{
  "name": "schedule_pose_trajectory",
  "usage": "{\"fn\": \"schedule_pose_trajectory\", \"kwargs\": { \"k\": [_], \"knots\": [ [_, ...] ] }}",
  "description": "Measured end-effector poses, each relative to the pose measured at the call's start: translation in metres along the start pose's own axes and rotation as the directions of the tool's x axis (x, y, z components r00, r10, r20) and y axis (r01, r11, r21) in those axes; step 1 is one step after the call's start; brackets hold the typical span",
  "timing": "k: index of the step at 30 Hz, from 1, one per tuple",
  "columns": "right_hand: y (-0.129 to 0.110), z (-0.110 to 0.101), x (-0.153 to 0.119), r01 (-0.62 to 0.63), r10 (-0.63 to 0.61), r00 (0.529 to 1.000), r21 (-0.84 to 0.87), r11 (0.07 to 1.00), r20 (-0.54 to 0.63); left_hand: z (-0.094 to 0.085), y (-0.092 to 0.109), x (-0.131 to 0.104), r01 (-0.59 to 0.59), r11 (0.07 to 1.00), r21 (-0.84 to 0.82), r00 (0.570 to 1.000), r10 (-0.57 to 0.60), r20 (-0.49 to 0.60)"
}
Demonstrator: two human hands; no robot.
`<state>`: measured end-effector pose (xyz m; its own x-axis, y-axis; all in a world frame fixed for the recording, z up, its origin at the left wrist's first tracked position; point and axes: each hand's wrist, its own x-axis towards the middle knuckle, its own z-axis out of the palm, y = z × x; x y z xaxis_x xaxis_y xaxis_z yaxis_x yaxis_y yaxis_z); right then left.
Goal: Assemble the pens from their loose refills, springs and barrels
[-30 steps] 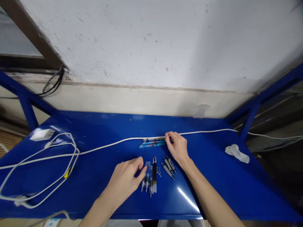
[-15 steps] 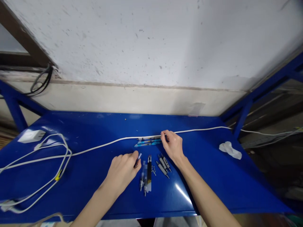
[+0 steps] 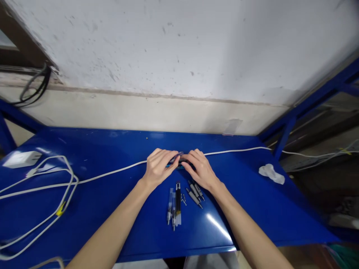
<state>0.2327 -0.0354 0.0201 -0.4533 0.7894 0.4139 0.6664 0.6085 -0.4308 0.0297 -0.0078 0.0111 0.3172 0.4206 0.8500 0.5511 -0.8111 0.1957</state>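
My left hand (image 3: 160,167) is closed on a clear, dark-tinted pen barrel (image 3: 179,154), which slants up toward the right hand. Close beside it, my right hand (image 3: 199,168) has bent fingers and a lowered thumb; what they grip is mostly hidden. Under both hands lie blue pens (image 3: 179,167), largely covered. Nearer the front edge, clear pen barrels (image 3: 170,209) rest beside dark ink refills (image 3: 178,201). Several small metallic pieces (image 3: 183,200) lie just right of the refills. Grey pen grips with dark tips (image 3: 194,198) sit below my right hand.
A white cable (image 3: 112,172) crosses the blue table (image 3: 134,231) behind the pen parts and loops at the left near a white power adapter (image 3: 22,159). Crumpled white tissue (image 3: 271,174) lies at the right. The wall (image 3: 157,112) stands behind.
My left hand has moved up and right with the pen barrel, coming up against the right hand over the blue pens. My right hand has shifted slightly left. The view has shifted a little.
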Motion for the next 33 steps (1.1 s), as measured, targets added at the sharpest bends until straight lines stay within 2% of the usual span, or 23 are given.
{"fn": "schedule_pose_trajectory", "kwargs": {
  "k": [4, 8, 11, 14, 17, 20, 27, 33],
  "knots": [
    [-0.011, -0.008, 0.002, 0.002, -0.003, 0.999, 0.020, 1.000, 0.032, 0.003, -0.001, -0.003, 0.014, 1.000, -0.005, 1.000, -0.014, 0.013],
    [-0.040, -0.022, -0.011, -0.079, 0.076, 0.996, 0.081, 0.994, 0.040, 0.008, -0.004, -0.002, 0.056, 0.998, -0.018, 0.998, -0.056, -0.018],
    [-0.064, -0.030, -0.031, -0.135, 0.121, 0.978, 0.069, 0.988, 0.173, 0.011, -0.006, -0.003, 0.054, 0.998, -0.024, 0.997, -0.055, -0.055],
    [-0.077, -0.031, -0.049, -0.112, 0.087, 0.935, 0.054, 0.992, 0.344, 0.013, -0.007, -0.004, 0.043, 0.999, -0.029, 0.998, -0.044, -0.039],
    [-0.079, -0.026, -0.061, -0.061, 0.052, 0.896, 0.005, 0.998, 0.441, 0.015, -0.007, -0.004, 0.063, 0.998, -0.031, 0.998, -0.064, -0.029],
    [-0.077, -0.019, -0.066, -0.053, 0.065, 0.877, -0.039, 0.998, 0.477, 0.015, -0.007, -0.004, 0.077, 0.996, -0.043, 0.997, -0.078, -0.021],
    [-0.073, -0.013, -0.068, -0.083, 0.095, 0.880, -0.047, 0.996, 0.465, 0.015, -0.008, -0.005, 0.085, 0.995, -0.051, 0.996, -0.086, -0.018],
    [-0.069, -0.013, -0.061, -0.043, 0.059, 0.868, -0.045, 0.998, 0.493, 0.016, -0.008, -0.005, 0.103, 0.993, -0.051, 0.995, -0.103, -0.011]
  ]
}}
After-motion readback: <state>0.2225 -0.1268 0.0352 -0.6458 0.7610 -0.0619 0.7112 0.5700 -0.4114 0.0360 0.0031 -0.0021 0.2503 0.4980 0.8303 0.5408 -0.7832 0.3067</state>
